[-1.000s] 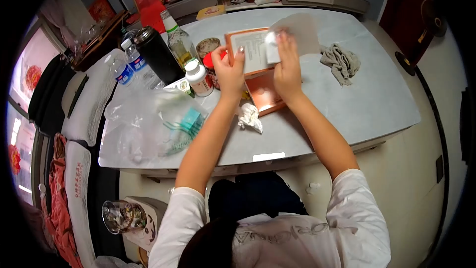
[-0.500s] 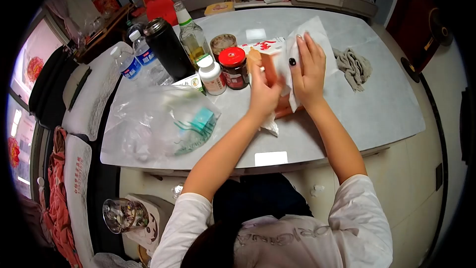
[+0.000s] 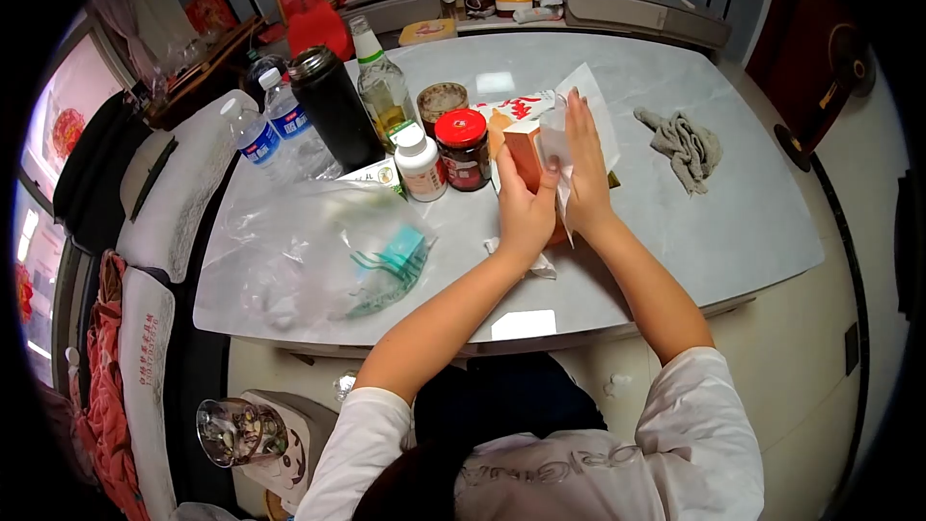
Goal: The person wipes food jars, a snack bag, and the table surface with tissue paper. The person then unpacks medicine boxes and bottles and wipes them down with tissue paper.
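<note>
My left hand (image 3: 524, 205) is closed round an upright orange-brown box (image 3: 524, 156). Against the box's right side my right hand (image 3: 585, 169) lies flat, fingers stretched out and together. A sheet of white paper (image 3: 605, 116) sticks out behind the right fingers, and part of it lies between that palm and the box. Below the hands, a crumpled white piece of paper (image 3: 542, 268) rests on the table. A white packet with red print (image 3: 521, 108) lies just behind the box, partly covered.
Left of my hands stand a red-lidded jar (image 3: 463, 156), a white pill bottle (image 3: 421, 166), a glass bottle (image 3: 383, 87), a black flask (image 3: 336, 111) and water bottles (image 3: 253, 135). A clear plastic bag (image 3: 299, 256) lies nearer. To the right is a grey cloth (image 3: 685, 150).
My left hand and the box have come to rest close against the right hand. The right hand and the white paper have shifted slightly left and down.
</note>
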{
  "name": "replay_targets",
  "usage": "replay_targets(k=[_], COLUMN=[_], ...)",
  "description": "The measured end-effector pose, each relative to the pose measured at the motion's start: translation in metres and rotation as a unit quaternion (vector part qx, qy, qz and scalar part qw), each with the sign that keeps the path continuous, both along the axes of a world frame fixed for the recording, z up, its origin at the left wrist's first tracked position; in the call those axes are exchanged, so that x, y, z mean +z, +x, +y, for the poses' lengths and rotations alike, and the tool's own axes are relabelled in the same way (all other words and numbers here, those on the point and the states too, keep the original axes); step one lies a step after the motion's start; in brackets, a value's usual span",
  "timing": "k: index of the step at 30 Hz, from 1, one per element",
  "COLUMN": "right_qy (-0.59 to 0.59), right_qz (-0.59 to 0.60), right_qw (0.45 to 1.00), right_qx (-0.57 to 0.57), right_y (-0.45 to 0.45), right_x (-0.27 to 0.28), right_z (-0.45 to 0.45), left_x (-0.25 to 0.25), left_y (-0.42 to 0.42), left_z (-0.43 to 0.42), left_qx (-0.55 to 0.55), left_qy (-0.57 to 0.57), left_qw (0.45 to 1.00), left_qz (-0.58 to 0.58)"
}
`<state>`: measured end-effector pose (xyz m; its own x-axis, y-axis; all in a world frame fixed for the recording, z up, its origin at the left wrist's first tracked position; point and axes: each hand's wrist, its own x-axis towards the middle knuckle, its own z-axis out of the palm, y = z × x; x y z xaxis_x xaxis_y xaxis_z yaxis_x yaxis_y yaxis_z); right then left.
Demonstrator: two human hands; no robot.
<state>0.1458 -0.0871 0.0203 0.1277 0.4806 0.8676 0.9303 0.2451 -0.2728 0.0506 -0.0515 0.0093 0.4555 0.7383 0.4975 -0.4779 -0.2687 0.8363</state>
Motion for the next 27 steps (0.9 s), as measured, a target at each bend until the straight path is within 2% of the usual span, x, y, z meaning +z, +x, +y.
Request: replay_targets(k=[3, 6, 7, 9, 12, 13, 16, 19, 20, 25, 27], right_qy=[-0.001, 0.064, 0.057, 0.043, -0.003, 0.027, 0.048, 0.07, 0.068, 0.015, 0.029], right_qz=[-0.032, 0.102, 0.208, 0.409, 0.452, 0.476, 0.44, 0.38, 0.355, 0.344, 0.351], right_qw=[0.996, 0.984, 0.974, 0.909, 0.888, 0.869, 0.887, 0.921, 0.932, 0.938, 0.935], right_qx=[-0.082, -0.129, -0.064, 0.068, 0.083, 0.13, 0.129, 0.046, 0.021, 0.043, 0.042], right_y=[0.027, 0.057, 0.057, 0.055, 0.074, 0.069, 0.066, 0.057, 0.058, 0.043, 0.039], right_x=[0.0, 0.005, 0.006, 0.01, 0.004, 0.008, 0.003, -0.009, -0.015, -0.007, -0.007], right_z=[0.0, -0.003, -0.006, -0.012, -0.009, -0.011, -0.006, 0.001, 0.003, -0.001, -0.001], left_x=[-0.009, -0.008, -0.001, -0.002, -0.001, 0.0, -0.005, -0.004, -0.005, -0.006, 0.0], left_y=[0.006, 0.004, 0.0, 0.001, -0.001, -0.003, -0.002, -0.003, -0.002, 0.002, -0.001], left_z=[0.0, -0.009, -0.016, -0.014, -0.011, -0.01, -0.008, -0.004, -0.002, 0.01, 0.012], left_qx=[0.034, 0.047, 0.022, 0.013, -0.023, -0.039, 0.024, 0.055, 0.055, 0.059, 0.034], left_qy=[0.059, 0.125, 0.103, 0.106, 0.094, 0.087, 0.126, 0.099, 0.075, 0.001, -0.039], left_qw=[0.997, 0.99, 0.994, 0.994, 0.995, 0.995, 0.992, 0.994, 0.996, 0.996, 0.996], left_qz=[-0.022, 0.042, 0.036, 0.021, 0.016, 0.016, 0.019, 0.003, -0.013, -0.067, -0.075])
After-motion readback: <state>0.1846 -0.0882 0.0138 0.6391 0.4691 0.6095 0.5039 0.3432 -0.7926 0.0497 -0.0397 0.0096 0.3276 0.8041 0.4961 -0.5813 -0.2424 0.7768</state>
